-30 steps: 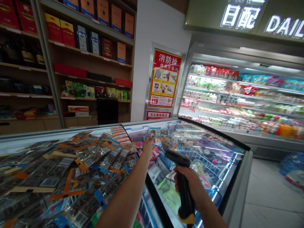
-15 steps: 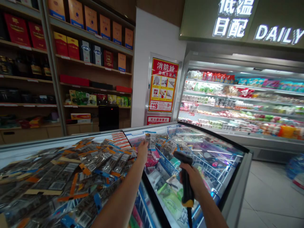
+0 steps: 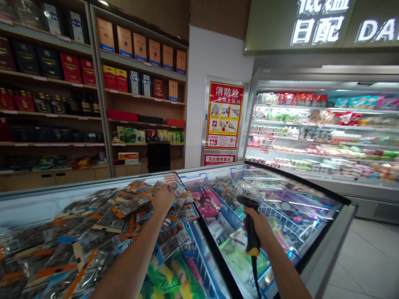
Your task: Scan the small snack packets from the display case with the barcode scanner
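Note:
My right hand (image 3: 260,226) is wrapped round the handle of a black barcode scanner (image 3: 249,220) with a yellow band, its head pointing away over the freezer. My left hand (image 3: 162,198) reaches forward over a heap of small clear packets (image 3: 102,220) with orange and blue card tops. Its fingers are closed on one packet (image 3: 177,189) at the far right edge of the heap. Both hands hover above a long chest freezer (image 3: 324,245) with a glass lid.
Blue wire baskets (image 3: 230,211) of frozen goods show under the right glass. An open chiller (image 3: 324,141) with packed shelves stands at the right. Wooden shelves of boxed goods (image 3: 140,83) fill the back left. A red fire-hydrant poster (image 3: 224,114) hangs between them. Tiled floor (image 3: 368,257) lies right.
My left hand has carried the packet from above the right glass back left onto the heap. The scanner hand has moved slightly right and the view has shifted left.

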Demonstrator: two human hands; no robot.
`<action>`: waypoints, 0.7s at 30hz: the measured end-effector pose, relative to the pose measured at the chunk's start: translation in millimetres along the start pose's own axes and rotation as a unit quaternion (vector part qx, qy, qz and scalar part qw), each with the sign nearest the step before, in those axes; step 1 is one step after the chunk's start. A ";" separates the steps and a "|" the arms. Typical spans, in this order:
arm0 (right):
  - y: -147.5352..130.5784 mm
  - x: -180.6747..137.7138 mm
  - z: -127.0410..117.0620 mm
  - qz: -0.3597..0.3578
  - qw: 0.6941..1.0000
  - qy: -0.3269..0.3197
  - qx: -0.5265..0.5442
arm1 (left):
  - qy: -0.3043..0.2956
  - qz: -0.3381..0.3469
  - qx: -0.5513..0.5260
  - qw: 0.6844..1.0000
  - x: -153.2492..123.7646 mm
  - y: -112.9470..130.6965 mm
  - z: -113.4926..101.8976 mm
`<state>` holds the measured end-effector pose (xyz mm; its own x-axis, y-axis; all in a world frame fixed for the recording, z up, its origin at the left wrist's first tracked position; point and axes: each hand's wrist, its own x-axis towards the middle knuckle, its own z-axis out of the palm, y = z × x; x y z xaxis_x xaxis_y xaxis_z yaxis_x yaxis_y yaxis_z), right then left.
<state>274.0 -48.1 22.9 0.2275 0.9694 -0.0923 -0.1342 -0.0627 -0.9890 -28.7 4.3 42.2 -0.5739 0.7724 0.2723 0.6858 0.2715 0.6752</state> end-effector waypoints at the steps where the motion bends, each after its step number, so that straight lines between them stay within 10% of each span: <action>1: 0.4 0.2 0.4 0.002 1.000 0.001 0.000 | 0.003 0.005 0.016 1.000 -2.1 -2.0 -2.0; 10: -0.6 4.1 -0.5 0.005 1.000 0.003 0.001 | 0.098 0.131 0.071 0.984 -17.9 21.0 10.6; 21: 19.0 17.6 -11.1 0.010 1.000 0.008 -0.004 | -0.148 0.139 -0.242 0.949 -19.2 92.3 137.9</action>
<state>286.1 -34.9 1.2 0.2398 0.9641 -0.1144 -0.1318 -0.0844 -0.9877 107.4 93.8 4.7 -0.2005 0.9225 0.3297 0.4654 -0.2065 0.8607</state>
